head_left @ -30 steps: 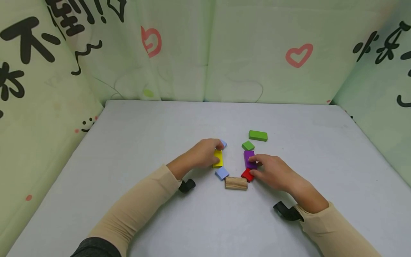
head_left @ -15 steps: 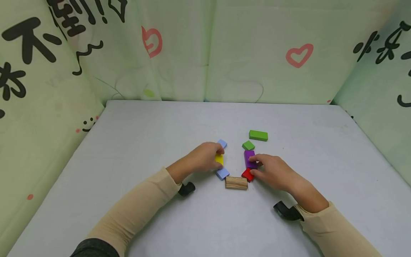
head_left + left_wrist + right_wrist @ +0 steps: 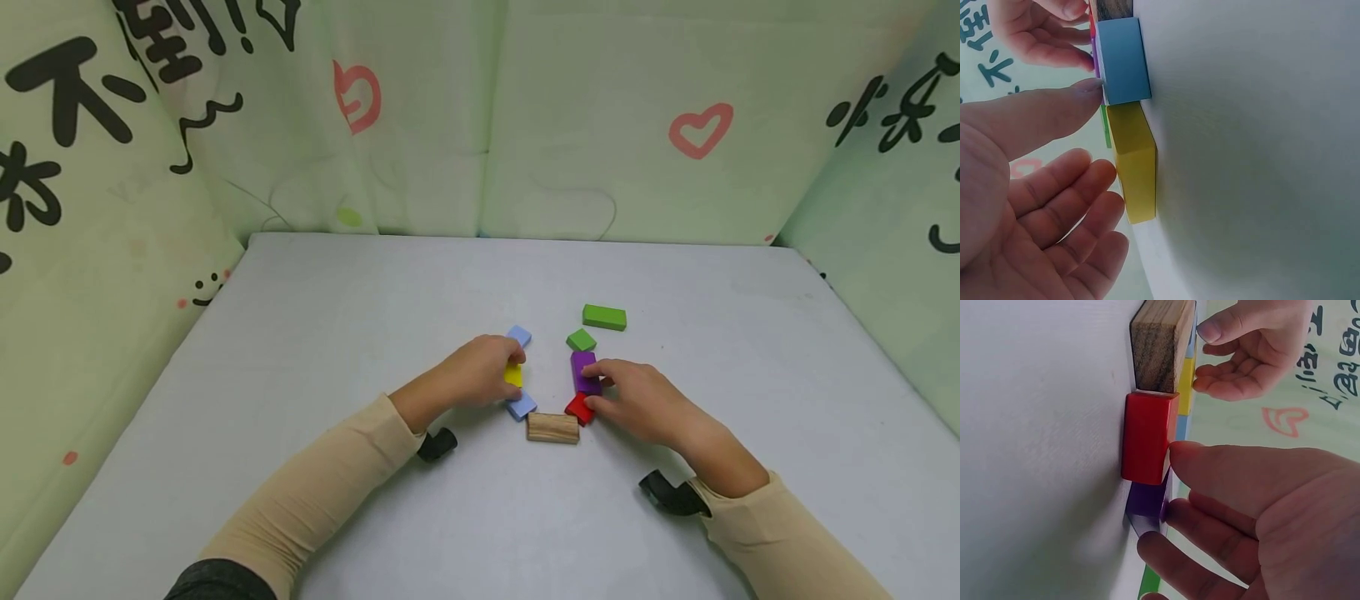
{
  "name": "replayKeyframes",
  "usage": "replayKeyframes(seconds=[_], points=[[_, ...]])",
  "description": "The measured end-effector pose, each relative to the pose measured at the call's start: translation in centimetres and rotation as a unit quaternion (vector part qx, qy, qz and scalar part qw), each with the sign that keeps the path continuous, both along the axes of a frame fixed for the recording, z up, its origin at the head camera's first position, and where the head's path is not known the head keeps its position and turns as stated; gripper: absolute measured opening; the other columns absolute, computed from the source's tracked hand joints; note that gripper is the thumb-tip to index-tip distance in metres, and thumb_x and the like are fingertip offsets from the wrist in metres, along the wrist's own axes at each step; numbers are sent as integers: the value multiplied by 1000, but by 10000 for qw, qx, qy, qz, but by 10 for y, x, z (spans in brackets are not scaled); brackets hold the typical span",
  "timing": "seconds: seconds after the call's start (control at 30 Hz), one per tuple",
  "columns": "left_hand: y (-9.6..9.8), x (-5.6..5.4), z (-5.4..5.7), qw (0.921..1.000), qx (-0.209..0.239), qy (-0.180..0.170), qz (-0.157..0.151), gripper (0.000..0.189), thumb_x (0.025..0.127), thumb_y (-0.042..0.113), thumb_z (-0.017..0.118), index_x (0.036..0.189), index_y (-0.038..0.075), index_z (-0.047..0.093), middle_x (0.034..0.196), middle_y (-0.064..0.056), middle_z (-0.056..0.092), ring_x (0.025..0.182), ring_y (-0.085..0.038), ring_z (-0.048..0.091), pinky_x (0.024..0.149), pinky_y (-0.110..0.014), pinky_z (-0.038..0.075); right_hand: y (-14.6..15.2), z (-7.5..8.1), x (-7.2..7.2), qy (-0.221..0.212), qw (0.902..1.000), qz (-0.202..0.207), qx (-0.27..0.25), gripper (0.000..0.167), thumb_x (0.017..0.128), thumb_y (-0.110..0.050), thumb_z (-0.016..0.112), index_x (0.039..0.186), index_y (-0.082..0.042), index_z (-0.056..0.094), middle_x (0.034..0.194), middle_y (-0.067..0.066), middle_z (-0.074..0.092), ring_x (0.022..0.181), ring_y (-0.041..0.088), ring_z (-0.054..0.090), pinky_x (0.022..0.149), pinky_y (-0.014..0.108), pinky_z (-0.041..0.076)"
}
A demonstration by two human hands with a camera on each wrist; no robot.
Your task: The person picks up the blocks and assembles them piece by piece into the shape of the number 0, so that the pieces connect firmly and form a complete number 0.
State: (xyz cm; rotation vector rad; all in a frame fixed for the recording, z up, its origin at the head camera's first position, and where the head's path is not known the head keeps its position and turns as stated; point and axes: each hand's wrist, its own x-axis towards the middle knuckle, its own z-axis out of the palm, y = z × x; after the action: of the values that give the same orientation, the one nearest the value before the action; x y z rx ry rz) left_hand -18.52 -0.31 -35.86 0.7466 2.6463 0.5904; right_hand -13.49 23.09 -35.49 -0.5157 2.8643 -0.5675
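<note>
In the head view my left hand (image 3: 480, 368) reaches over the left side of a row of wooden blocks. Its thumb touches the near light blue block (image 3: 1124, 60), and its fingers lie against the yellow block (image 3: 1136, 162), as the left wrist view shows. The far light blue block (image 3: 519, 336) is partly covered by this hand. On the other side my right hand (image 3: 637, 400) rests its thumb on the red block (image 3: 1147, 439) and its fingers on the purple block (image 3: 1147, 500). Neither hand grips a block.
A wood-grain block (image 3: 552, 428) lies at the near end between the two rows. Past the purple block lie a small green block (image 3: 581, 340) and a longer green block (image 3: 604, 317). The white table (image 3: 375, 292) is bounded by printed pale green cloth (image 3: 585, 125).
My left hand has shifted slightly toward me; its thumb has gone from the yellow block to the near light blue one, uncovering more of the far light blue block. My right hand stays put.
</note>
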Motion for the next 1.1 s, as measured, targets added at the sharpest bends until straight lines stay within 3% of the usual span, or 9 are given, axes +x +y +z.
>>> replayKeyframes(seconds=[0.5, 0.7, 1.1], points=[[-1, 2, 0, 10000, 0, 43, 5, 44, 90, 22, 78, 128, 5, 63, 123, -6, 64, 103, -18, 55, 95, -27, 47, 1, 5, -4, 276, 9995, 74, 118, 42, 91, -17, 74, 126, 3, 62, 123, 21, 64, 117, 43, 57, 98, 58, 44], [-1, 3, -2, 9999, -5, 158, -59, 44, 90, 23, 78, 128, 5, 62, 123, -6, 64, 105, -18, 55, 96, -27, 46, 9, 7, -14, 423, 9990, -77, -136, 44, 91, -18, 73, 127, 4, 61, 121, 21, 63, 112, 41, 58, 94, 58, 47], [-3, 5, -1, 9998, -42, 172, -45, 45, 91, 23, 77, 130, 6, 62, 124, -5, 64, 106, -19, 55, 97, -28, 46, 14, 8, -38, 610, 9981, -65, -68, 40, 93, -14, 70, 128, 3, 61, 121, 24, 64, 110, 43, 60, 92, 58, 48]])
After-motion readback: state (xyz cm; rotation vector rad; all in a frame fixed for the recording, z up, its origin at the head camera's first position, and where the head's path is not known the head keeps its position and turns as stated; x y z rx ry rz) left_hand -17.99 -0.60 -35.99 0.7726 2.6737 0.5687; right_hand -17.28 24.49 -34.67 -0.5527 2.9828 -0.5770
